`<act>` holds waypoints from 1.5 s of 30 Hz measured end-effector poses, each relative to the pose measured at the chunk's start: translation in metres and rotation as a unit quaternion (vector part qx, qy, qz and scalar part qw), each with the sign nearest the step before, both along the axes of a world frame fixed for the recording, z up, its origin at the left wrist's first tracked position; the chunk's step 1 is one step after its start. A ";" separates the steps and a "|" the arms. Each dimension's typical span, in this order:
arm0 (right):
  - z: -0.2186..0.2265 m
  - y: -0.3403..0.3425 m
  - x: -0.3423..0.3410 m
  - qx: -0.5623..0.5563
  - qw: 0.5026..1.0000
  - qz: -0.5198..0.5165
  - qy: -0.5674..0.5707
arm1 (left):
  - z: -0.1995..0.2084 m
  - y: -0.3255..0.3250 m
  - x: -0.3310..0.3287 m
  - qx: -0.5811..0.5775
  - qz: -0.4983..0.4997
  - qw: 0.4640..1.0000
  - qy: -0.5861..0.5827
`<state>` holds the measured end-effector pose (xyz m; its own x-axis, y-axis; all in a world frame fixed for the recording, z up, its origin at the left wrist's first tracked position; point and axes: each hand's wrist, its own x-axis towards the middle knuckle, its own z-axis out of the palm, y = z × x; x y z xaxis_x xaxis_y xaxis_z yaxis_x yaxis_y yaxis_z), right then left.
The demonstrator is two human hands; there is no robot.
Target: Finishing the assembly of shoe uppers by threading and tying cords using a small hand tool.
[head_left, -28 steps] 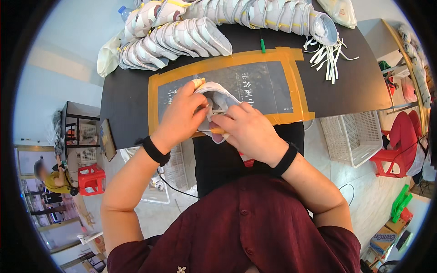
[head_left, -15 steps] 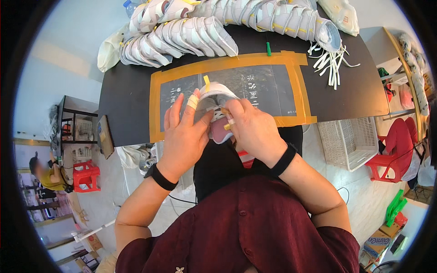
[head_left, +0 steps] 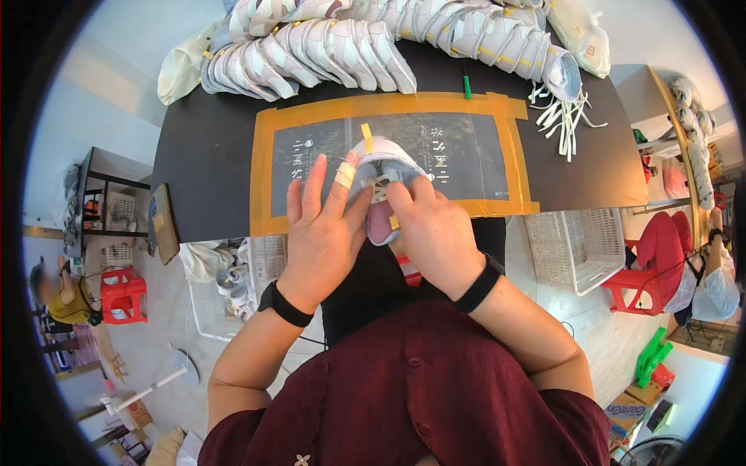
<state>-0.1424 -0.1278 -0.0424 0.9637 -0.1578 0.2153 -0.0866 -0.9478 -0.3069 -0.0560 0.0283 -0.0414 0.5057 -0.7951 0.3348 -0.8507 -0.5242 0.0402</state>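
Observation:
A pale shoe upper (head_left: 381, 225) with a pink tongue and white lacing across its opening stands at the table's front edge, between my hands. My left hand (head_left: 325, 241) holds its left side with the thumb near the lacing; the other fingers stretch upward, one wrapped in tape. On the right side, the bent fingers of my right hand (head_left: 437, 233) grip the upper beside the white shoelace (head_left: 380, 188). Those fingertips are partly hidden, so whether the lace is pinched there is unclear. A yellow tab (head_left: 367, 137) sticks up from the upper's far rim.
Rows of nested shoe uppers (head_left: 311, 58) line the back of the dark table (head_left: 210, 163). A green-handled tool (head_left: 467, 87) and a bundle of white laces (head_left: 566, 124) lie nearby. Orange tape (head_left: 264, 167) frames a sheet. A white crate (head_left: 571, 248) stands right; seated people are at both sides.
My right fingers have shifted down onto the upper's right side, and the lacing shows more plainly. My left hand keeps its hold. The whole view has shifted slightly.

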 end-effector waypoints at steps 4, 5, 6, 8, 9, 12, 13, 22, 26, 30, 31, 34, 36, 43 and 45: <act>-0.023 -0.006 0.004 0.090 0.992 0.007 -0.093 | -0.001 0.001 0.006 -0.010 -0.014 1.000 0.016; -0.026 -0.008 0.005 0.164 0.976 0.018 -0.139 | -0.001 0.001 0.007 -0.009 -0.015 1.000 0.016; -0.025 -0.007 0.006 0.165 0.977 0.018 -0.138 | -0.001 0.001 0.008 -0.009 -0.015 1.000 0.017; -0.014 -0.004 0.008 0.410 0.880 -0.063 -0.231 | 0.000 0.001 0.011 -0.018 -0.022 0.998 0.053; -0.006 -0.006 0.011 0.411 0.880 -0.060 -0.230 | -0.001 0.002 0.011 -0.018 -0.019 0.998 0.054; 0.006 -0.014 0.016 0.337 0.929 -0.019 -0.154 | -0.004 0.005 0.013 -0.020 -0.027 0.998 0.049; 0.006 -0.015 0.014 0.336 0.929 -0.017 -0.155 | -0.003 0.006 0.012 -0.011 -0.022 0.998 0.051; 0.000 -0.007 0.004 0.103 0.995 0.011 -0.001 | 0.005 0.000 0.006 -0.012 -0.015 0.999 0.044; 0.006 -0.006 0.008 0.085 0.996 0.022 0.020 | 0.005 0.001 0.008 -0.004 -0.020 0.999 0.050; -0.005 0.003 0.021 0.073 0.996 -0.011 -0.045 | 0.004 0.001 0.010 -0.007 -0.028 0.998 0.056; -0.008 0.004 0.025 0.067 0.996 -0.024 -0.058 | 0.003 0.002 0.011 -0.012 -0.027 0.998 0.063; -0.015 -0.002 0.026 0.311 0.946 -0.048 -0.074 | 0.000 0.003 0.015 -0.022 -0.036 0.995 0.087; -0.018 -0.003 0.028 0.558 0.823 -0.068 -0.082 | -0.001 0.005 0.017 -0.026 -0.047 0.993 0.103; -0.010 -0.011 0.031 0.519 0.853 -0.045 -0.036 | 0.003 0.006 0.020 -0.050 -0.073 0.992 0.095; -0.014 -0.007 0.025 0.382 0.922 -0.041 -0.038 | 0.004 0.004 0.024 -0.066 -0.078 0.989 0.104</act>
<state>-0.1172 -0.1349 -0.0562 0.9283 -0.3636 0.0779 -0.0988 -0.4431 -0.8910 -0.0324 0.0327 -0.0376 0.4497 -0.8252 0.3417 -0.8866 -0.3661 0.2826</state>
